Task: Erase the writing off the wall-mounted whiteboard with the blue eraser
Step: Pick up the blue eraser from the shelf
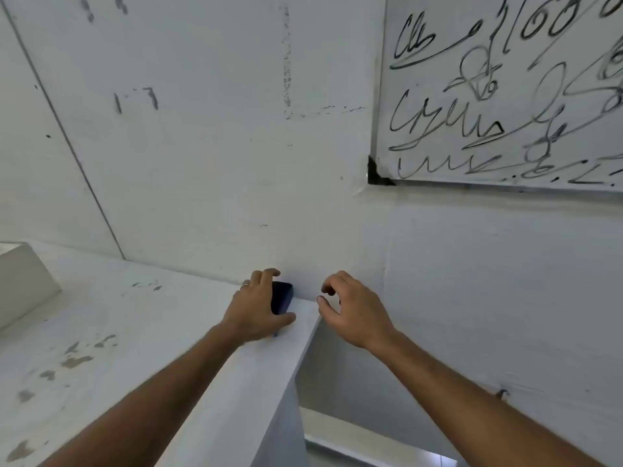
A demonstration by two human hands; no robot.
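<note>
Blue eraser [281, 297]: under left hand [258, 306], fingers curled round it; long axis toward wall. Right hand [354, 310]: beside, loosely curled, empty. Whiteboard [505, 96]: up-right.

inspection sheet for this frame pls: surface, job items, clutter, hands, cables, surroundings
Surface: white counter top, stained with grey-brown patches; it ends at an edge under the hands.
Job's things: blue eraser on the counter against the wall; whiteboard at upper right, covered in black writing, none of the visible part wiped.
Clutter: white block at the counter's left edge.
Hands: left hand grips the eraser, with a ring on one finger; right hand beside it, fingers loosely curled, holding nothing.
Cables: nothing seen.
Surroundings: white wall with dark scuffs and marks; open gap below the counter edge, lower shelf partly visible.
</note>
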